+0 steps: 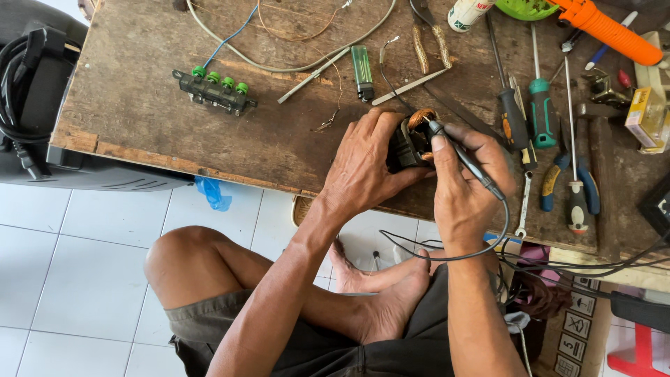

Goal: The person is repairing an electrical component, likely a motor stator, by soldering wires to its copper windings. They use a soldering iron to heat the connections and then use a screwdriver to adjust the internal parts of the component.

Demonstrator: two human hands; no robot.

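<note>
1. Two hands meet over the bench point(139, 105) near its front edge, with a small motor point(408, 139) between them.
2. Left hand point(366, 164) is wrapped round the motor, fingers curled over its dark body; copper winding shows at the top.
3. Right hand point(464, 185) pinches a black probe point(464, 157), whose tip touches the motor's winding.
4. Right of the motor lie screwdrivers point(541, 105) and pliers point(569, 185).
5. Left of the motor sits a switch block point(215, 89) with green buttons; a green lighter point(362, 70) lies just beyond the motor.
</note>
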